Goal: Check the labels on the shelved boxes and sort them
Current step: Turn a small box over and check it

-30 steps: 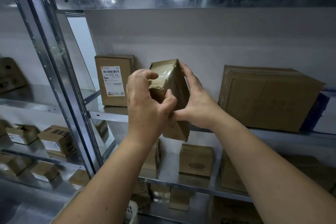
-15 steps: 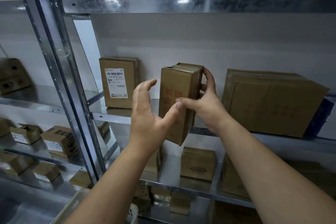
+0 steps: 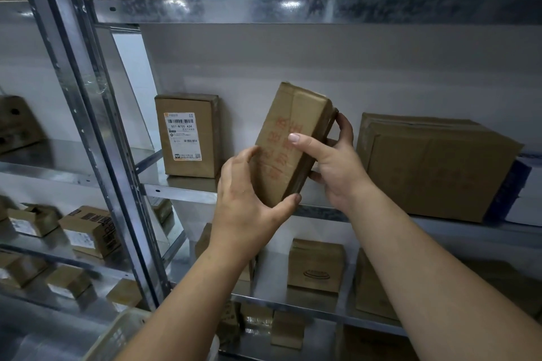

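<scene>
Tilted since the earlier frame, the small box (image 3: 289,143) now leans top-left with its red print facing the camera, held before the metal shelf (image 3: 181,193) and a white wall. On the shelf a large carton (image 3: 434,167) lies at right and a labelled box (image 3: 187,138) stands at left. The left grip (image 3: 249,208) clasps the small box's lower end; the right grip (image 3: 337,167) grasps its right edge, thumb on the print. Step, as judged: label search. No label shows on this face, so another turn seems called for.

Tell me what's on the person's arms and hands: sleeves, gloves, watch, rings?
The left hand and right hand are gloveless, no rings visible; left forearm and right forearm are bare to the frame edge, without sleeves, watch or bands. The right thumbnail is short and unpainted.
</scene>
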